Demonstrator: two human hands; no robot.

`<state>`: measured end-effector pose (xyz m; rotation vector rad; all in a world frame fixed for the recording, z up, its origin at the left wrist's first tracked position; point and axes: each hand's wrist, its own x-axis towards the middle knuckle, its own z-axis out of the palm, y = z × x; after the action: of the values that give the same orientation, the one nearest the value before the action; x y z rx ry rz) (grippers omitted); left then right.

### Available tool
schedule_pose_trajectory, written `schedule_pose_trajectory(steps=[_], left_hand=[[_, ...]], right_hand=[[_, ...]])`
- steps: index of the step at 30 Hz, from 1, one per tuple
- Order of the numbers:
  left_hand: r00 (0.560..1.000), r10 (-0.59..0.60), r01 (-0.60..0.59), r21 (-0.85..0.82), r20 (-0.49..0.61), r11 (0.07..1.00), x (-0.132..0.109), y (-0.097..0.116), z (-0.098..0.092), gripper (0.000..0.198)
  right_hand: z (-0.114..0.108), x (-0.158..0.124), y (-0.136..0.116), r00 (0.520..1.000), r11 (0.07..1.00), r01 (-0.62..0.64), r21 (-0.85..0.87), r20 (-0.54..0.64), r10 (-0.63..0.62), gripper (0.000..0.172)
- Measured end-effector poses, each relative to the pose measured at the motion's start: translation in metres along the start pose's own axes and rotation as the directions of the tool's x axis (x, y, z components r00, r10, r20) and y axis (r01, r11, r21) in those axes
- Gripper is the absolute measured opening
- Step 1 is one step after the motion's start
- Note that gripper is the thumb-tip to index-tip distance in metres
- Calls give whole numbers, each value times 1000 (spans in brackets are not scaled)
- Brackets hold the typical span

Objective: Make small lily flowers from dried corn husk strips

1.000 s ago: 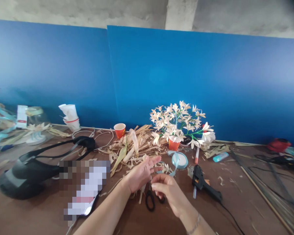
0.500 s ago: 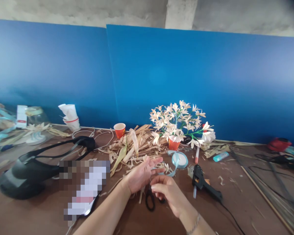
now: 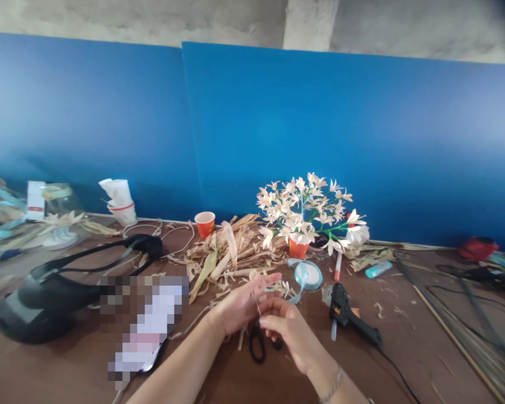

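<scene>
My left hand (image 3: 239,306) is palm up, its fingers stretched to the right and a thin wire (image 3: 257,302) held against them. A small pale piece (image 3: 252,275), perhaps a petal, shows at its thumb; its exact shape is unclear. My right hand (image 3: 288,331) pinches the lower end of the wire between thumb and forefinger, close to the left fingers. Under the hands lies a pair of scissors (image 3: 257,345) with black handles, its blades hidden. Just beyond are a roll of light-blue ribbon (image 3: 309,275) and a heap of dried corn husks (image 3: 235,252).
A red cup (image 3: 298,247) holds a bunch of cream husk flowers (image 3: 305,207). Another red paper cup (image 3: 205,224) stands left of it. At right lies a black glue gun (image 3: 349,317) with its cord. A black headset-like device (image 3: 33,303) and a blurred-out phone-like object (image 3: 151,320) lie left.
Both hands stay almost in place. The wire between them shows more clearly, and the left fingers have shifted slightly.
</scene>
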<state>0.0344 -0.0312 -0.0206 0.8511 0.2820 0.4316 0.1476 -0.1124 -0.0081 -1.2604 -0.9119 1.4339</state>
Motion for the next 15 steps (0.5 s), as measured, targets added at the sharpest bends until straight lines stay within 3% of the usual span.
schedule_pose_trajectory(steps=[3, 7, 15], left_hand=[[998, -59, 57, 104, 12, 993, -1, -2, 4, 61], [997, -28, 43, 221, -73, 974, -1, -5, 9, 55], [995, 17, 15, 313, -101, 950, 0, -5, 14, 51]], right_hand=[[3, 0, -1, 998, 998, 61, -15, -11, -61, 21], [3, 3, 1, 989, 988, 129, -85, -60, -134, 13], [1, 6, 1, 987, 989, 133, -58, -78, -137, 10]])
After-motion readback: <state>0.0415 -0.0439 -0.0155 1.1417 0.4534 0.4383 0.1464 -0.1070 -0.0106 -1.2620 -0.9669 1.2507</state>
